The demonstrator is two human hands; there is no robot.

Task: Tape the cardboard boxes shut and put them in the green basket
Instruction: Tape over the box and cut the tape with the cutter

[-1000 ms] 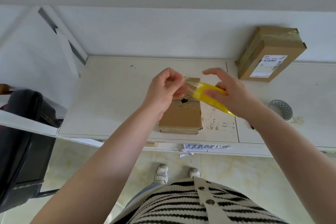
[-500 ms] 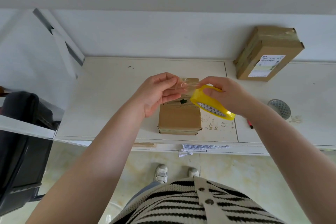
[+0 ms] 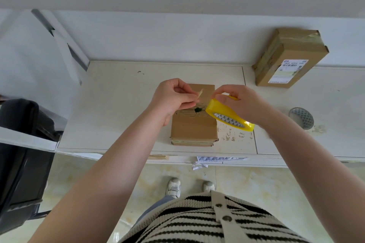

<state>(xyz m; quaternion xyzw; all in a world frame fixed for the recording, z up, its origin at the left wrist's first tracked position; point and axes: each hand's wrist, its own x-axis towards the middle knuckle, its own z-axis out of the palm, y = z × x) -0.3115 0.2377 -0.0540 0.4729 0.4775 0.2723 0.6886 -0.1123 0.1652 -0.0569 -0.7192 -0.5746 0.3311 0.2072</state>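
Since a moment ago both hands are sitting higher over the small cardboard box point(image 3: 194, 124), which is lying flat near the white worktop's point(image 3: 118, 114) front edge. A second, taped box point(image 3: 290, 57) is leaning at the back right. The right hand point(image 3: 242, 104) is gripping the yellow tape dispenser point(image 3: 229, 115); the left hand point(image 3: 173, 97) is pinching the tape end point(image 3: 199, 93).

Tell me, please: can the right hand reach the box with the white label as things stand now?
Probably not right away. The right hand holds the yellow tape dispenser, so it is occupied. The labelled box stands apart, farther back on the right, with nothing between.
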